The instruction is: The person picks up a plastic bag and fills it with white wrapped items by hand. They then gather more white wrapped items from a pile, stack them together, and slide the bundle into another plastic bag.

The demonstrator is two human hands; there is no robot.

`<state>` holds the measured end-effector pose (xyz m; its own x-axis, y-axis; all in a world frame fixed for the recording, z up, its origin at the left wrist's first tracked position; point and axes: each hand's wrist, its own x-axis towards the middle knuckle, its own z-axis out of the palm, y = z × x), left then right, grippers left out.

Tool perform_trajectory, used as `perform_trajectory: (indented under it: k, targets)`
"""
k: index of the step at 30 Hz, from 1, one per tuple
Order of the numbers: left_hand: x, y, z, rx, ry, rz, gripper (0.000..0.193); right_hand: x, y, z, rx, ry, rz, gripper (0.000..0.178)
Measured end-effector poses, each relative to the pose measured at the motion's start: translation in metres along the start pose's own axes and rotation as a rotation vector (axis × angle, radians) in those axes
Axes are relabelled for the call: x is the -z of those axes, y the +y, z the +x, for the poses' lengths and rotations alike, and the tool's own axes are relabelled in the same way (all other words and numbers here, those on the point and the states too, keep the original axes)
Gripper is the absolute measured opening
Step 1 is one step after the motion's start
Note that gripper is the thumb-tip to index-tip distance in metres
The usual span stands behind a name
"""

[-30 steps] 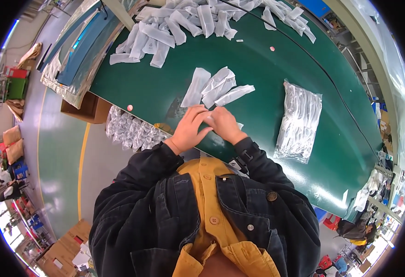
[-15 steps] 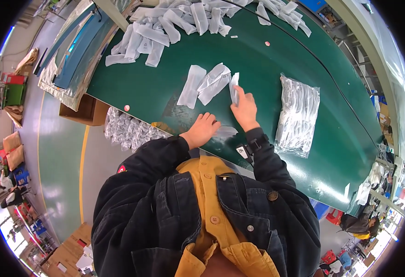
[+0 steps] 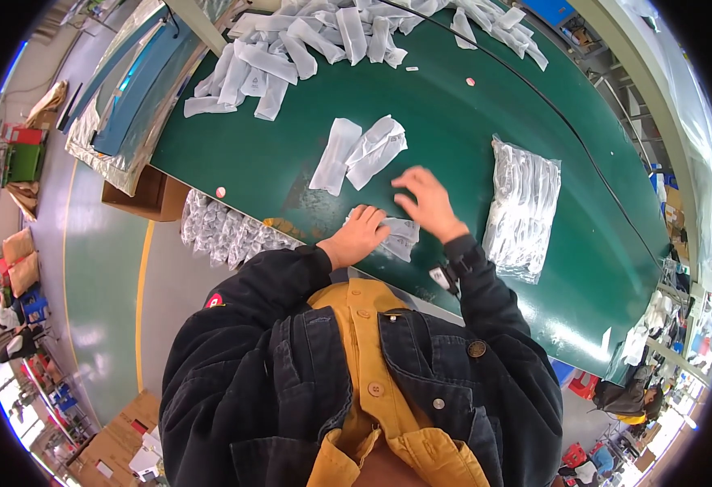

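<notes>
Near the table's front edge my left hand (image 3: pixel 359 235) is closed over the end of a frosted white plastic packet (image 3: pixel 403 238). The packet's free end sticks out to the right of my fingers; whether more packets lie under it I cannot tell. My right hand (image 3: pixel 427 203) hovers just beyond and right of that packet, thumb and fingers apart with nothing between them. Farther out, two similar packets lie side by side, a left one (image 3: pixel 335 156) and a right one (image 3: pixel 377 152), their edges touching or overlapping.
A heap of frosted packets (image 3: pixel 291 49) covers the green table's (image 3: pixel 453 105) far side. To the right lies a large clear bag of packets (image 3: pixel 524 207). A black cable (image 3: pixel 550 101) crosses the table. Below the left edge are a cardboard box (image 3: pixel 146 193) and bagged goods (image 3: pixel 230 234).
My right hand has let go of the third packet and drawn back toward me. That packet is gone from beside the other two, and more white plastic shows by my left hand.
</notes>
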<state>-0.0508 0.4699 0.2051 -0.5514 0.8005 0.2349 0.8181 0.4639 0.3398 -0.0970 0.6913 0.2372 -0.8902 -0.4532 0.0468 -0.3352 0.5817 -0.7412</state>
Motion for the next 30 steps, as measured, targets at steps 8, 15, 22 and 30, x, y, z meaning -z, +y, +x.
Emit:
perform_trajectory:
  k: [8,15,22,30]
  targets:
    - [-0.005,0.006,0.004,0.09,-0.014,-0.011,0.036,-0.007,0.019,0.078,0.269,0.111,-0.691,0.026]
    - [0.012,0.001,0.007,0.139,0.099,0.032,0.043,-0.01,0.017,0.027,0.261,-0.216,-0.546,0.019]
    - [0.0,-0.01,0.001,0.165,-0.049,-0.105,0.048,0.012,0.012,0.111,0.389,0.202,-0.547,0.023]
    - [0.035,-0.011,0.011,0.205,0.142,-0.117,0.053,-0.01,0.026,0.057,0.269,-0.215,-0.713,0.017]
